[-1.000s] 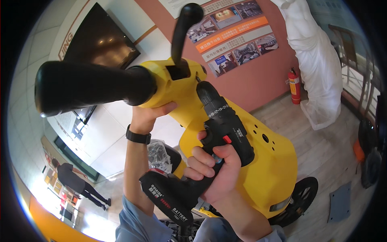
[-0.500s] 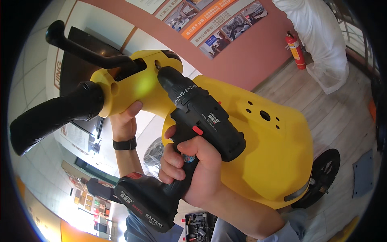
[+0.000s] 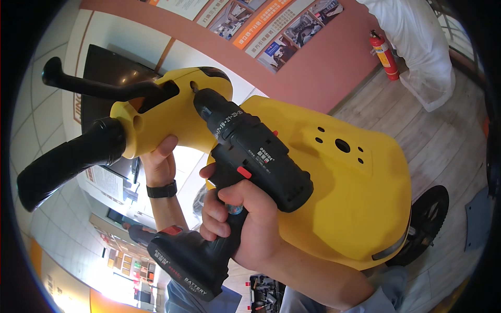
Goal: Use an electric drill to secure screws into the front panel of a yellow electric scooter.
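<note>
Holds bare right hand [image 3: 255, 224] clenched, thumb [image 3: 235, 192] laid above its curled lower fingers [image 3: 215, 214]; holds bare left hand [image 3: 159, 161] raised, forearm [image 3: 168, 211] below its largely hidden fingers.

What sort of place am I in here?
Probably an indoor showroom or display room: there's a matte pink wall carrying rectangular colour photo panels, and a large black flat screen.

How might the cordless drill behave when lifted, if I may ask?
The cordless drill seems stiff, being hard-shelled, and probably heavy, given its bulky battery pack. Extending well beyond the right hand, it might tilt if gripped loosely.
</note>
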The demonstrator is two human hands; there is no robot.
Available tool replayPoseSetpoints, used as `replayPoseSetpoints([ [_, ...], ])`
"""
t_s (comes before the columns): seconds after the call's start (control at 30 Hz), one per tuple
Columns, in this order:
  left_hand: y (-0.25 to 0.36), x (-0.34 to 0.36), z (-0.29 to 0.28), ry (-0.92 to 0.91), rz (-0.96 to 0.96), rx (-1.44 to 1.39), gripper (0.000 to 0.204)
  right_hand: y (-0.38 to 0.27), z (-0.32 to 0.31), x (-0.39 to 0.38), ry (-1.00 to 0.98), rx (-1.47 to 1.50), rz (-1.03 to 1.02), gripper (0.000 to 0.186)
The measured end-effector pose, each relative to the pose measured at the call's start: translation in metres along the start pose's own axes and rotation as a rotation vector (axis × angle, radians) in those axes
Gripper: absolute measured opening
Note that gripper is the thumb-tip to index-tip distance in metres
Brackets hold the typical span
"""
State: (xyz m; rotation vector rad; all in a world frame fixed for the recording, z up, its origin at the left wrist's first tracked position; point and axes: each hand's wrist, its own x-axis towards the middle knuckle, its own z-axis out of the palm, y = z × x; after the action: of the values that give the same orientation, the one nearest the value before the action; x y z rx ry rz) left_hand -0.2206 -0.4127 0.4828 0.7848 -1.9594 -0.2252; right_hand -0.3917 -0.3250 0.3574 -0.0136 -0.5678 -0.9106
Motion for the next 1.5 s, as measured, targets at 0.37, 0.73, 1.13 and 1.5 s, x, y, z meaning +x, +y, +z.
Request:
replayPoseSetpoints([
  [0.37,0.003,0.011,0.012,-0.02,-0.012,-0.07,0.074,-0.037,0.019,-0.061,0.079,-0.152,0.061,0.037],
  [0.73,0.002,0.008,0.0,-0.068,0.096,0.007,0.073,-0.147,0.032,-0.103,-0.038,-2.346,-1.045,0.034],
  [1.13,-0.005,0.007,-0.026,-0.117,0.047,-0.044,0.068,-0.187,-0.019,0.002,-0.459,-2.626,-1.66,0.037],
  [1.5,-0.004,-0.003,-0.015,-0.063,0.038,-0.181,0.051,-0.193,-0.03,0.032,-0.524,-2.572,-1.598,0.034],
])
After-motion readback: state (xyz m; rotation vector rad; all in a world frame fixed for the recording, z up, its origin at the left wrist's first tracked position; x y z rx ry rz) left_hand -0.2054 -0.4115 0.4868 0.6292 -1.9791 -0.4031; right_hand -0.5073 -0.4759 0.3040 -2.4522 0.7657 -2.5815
